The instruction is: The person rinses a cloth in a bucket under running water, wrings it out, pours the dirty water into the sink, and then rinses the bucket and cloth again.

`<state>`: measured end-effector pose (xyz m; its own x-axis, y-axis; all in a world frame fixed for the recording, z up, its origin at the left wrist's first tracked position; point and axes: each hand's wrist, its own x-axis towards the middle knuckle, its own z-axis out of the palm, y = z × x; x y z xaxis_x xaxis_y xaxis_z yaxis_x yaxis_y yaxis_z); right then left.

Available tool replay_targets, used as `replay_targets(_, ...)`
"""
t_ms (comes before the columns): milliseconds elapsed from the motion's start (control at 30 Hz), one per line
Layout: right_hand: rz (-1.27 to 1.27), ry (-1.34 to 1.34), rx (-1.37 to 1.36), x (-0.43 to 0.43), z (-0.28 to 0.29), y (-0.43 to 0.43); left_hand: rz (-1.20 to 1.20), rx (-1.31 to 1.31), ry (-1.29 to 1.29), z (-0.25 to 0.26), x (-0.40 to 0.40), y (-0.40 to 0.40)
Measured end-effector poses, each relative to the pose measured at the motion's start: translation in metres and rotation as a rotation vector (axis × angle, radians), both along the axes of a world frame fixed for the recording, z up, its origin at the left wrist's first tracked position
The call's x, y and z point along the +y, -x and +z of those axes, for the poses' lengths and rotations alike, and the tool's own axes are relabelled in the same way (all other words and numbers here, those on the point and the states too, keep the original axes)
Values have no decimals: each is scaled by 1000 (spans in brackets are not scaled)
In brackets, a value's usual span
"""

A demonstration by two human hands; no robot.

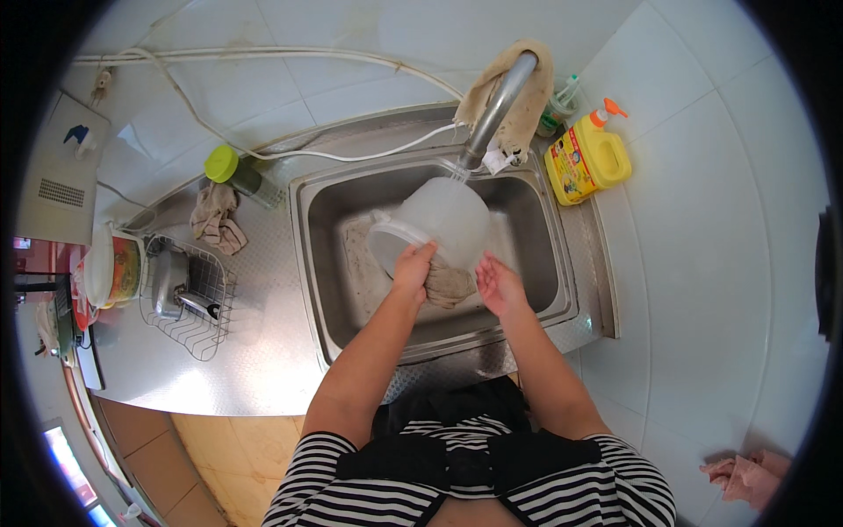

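Note:
A translucent white plastic tub (454,214) lies tilted on its side in the stainless steel sink (537,263), its open rim facing left. My left hand (413,269) is closed on the rim, thumb on top. Water runs from the metal faucet (498,109) onto the tub's outer wall. Just below the tub, between my hands, is a wet brown cloth (449,284); whether it touches my left fingers or hangs from them cannot be told. My right hand (497,283) is beside the tub's right end, fingers apart and slightly curled, with nothing seen in it.
A beige cloth (541,82) drapes over the faucet. Right of the sink stands a yellow pump bottle (583,161), near a glass jar (558,112). On the left counter are a green-lidded bottle (244,178), a crumpled rag (217,217) and a wire rack (204,336) holding a metal pan (170,283).

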<state>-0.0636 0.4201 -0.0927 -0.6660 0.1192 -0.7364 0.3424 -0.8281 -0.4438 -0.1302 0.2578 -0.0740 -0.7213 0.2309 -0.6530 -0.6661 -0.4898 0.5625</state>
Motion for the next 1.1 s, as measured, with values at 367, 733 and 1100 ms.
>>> replay_targets(367,7,235,295,-44,28,131,-184,173,149,3,-1,2)
replay_targets(733,774,-1182,592,-24,15,120,-155,121,-46,32,-34,6)
replay_targets(1100,1119,-1776,426,-41,14,109,-105,54,-44,33,-46,8)
